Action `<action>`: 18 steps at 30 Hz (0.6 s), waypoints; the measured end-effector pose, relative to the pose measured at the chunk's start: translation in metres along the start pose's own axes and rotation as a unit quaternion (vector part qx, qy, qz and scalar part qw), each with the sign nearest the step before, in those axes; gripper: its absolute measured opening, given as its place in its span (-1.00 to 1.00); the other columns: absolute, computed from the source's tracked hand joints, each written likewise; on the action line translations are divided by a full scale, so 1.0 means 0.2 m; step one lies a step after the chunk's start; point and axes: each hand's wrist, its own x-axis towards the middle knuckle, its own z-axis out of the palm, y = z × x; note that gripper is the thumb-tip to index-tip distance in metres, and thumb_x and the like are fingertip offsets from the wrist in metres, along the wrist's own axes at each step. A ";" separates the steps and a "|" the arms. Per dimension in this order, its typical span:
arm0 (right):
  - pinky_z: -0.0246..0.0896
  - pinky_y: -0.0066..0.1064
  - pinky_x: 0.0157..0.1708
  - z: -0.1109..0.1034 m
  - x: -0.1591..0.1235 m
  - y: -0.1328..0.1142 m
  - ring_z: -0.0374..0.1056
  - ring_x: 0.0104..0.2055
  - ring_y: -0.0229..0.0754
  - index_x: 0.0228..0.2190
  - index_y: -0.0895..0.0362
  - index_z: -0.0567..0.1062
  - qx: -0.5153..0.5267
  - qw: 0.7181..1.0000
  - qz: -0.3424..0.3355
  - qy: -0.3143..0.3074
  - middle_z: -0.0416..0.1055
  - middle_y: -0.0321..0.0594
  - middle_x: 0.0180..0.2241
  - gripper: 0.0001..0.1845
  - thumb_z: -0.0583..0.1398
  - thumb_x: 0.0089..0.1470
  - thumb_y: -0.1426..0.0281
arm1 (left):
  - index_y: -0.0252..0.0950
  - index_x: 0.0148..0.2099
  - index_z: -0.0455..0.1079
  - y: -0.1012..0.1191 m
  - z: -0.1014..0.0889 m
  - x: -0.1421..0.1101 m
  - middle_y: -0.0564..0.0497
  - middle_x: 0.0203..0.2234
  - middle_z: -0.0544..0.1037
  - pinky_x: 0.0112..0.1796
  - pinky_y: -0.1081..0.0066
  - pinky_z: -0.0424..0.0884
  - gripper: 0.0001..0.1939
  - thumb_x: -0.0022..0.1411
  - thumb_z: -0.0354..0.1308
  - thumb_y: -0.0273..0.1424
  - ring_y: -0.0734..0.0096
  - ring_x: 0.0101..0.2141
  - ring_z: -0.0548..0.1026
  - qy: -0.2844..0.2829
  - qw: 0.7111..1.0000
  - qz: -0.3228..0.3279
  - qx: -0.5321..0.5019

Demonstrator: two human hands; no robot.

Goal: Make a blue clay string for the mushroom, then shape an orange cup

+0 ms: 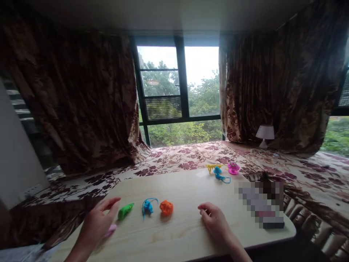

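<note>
On the left of the pale table, my left hand [101, 217] is open, with thumb and index finger apart beside a small green clay-like piece [125, 211]. A pink piece [111, 230] shows partly from behind that hand. Further right lie a blue piece [148, 206] with a thin curled strand and a crumpled orange lump [166, 207]. My right hand [214, 220] rests right of the orange lump, its fingers curled in; whatever may be inside them is hidden.
The table [180, 233] has a yellow piece [213, 167], a blue figure [217, 172] with a loop and a pink dotted piece [233, 168] at its far edge. A pixelated patch [261, 205] covers its right side. A white lamp [265, 135] stands beyond.
</note>
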 end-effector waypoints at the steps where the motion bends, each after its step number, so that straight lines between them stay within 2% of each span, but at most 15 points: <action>1: 0.23 -0.39 -0.36 0.01 0.00 0.00 0.38 -0.40 -0.17 -0.35 0.13 0.51 0.007 1.000 -0.004 -0.002 0.48 -0.22 -0.41 -0.72 0.00 0.04 0.41 | -0.04 -0.28 0.35 -0.05 -0.05 0.02 0.22 -0.20 0.49 -0.22 0.23 0.41 -0.76 0.03 -0.04 -0.14 0.25 -0.23 0.46 0.008 1.000 0.014 0.006; 4: 0.25 -0.35 -0.35 0.03 -0.01 0.03 0.38 -0.40 -0.14 -0.34 0.11 0.51 0.041 0.999 -0.010 -0.009 0.49 -0.21 -0.41 -0.71 0.01 0.03 0.37 | -0.17 -0.32 0.40 -0.16 -0.15 0.07 0.06 -0.28 0.53 -0.18 0.31 0.38 -0.77 0.00 0.01 -0.23 0.27 -0.26 0.46 0.006 0.998 0.062 0.032; 7: 0.26 -0.31 -0.32 0.06 -0.01 0.10 0.39 -0.34 -0.09 -0.32 0.07 0.52 0.061 0.998 -0.009 -0.023 0.49 -0.20 -0.36 -0.72 0.04 0.01 0.31 | -0.27 -0.30 0.44 -0.21 -0.15 0.10 -0.02 -0.31 0.53 -0.20 0.40 0.36 -0.74 -0.01 0.04 -0.29 0.32 -0.29 0.47 -0.007 0.995 0.068 0.069; 12: 0.28 -0.32 -0.35 0.08 0.01 0.18 0.40 -0.38 -0.07 -0.32 0.04 0.53 0.074 0.996 0.004 -0.053 0.50 -0.21 -0.39 -0.71 0.08 -0.02 0.25 | -0.28 -0.29 0.48 -0.18 -0.04 0.10 -0.03 -0.34 0.56 -0.26 0.43 0.34 -0.75 -0.01 0.06 -0.34 0.34 -0.33 0.47 -0.051 0.991 0.049 0.117; 18: 0.24 -0.36 -0.37 0.05 0.00 0.12 0.37 -0.39 -0.13 -0.33 0.09 0.51 0.082 0.996 0.010 -0.045 0.48 -0.22 -0.40 -0.73 0.05 0.02 0.30 | -0.19 -0.31 0.49 0.01 0.15 0.06 0.01 -0.36 0.57 -0.27 0.47 0.29 -0.77 0.01 0.06 -0.29 0.35 -0.31 0.47 -0.134 0.976 0.093 0.146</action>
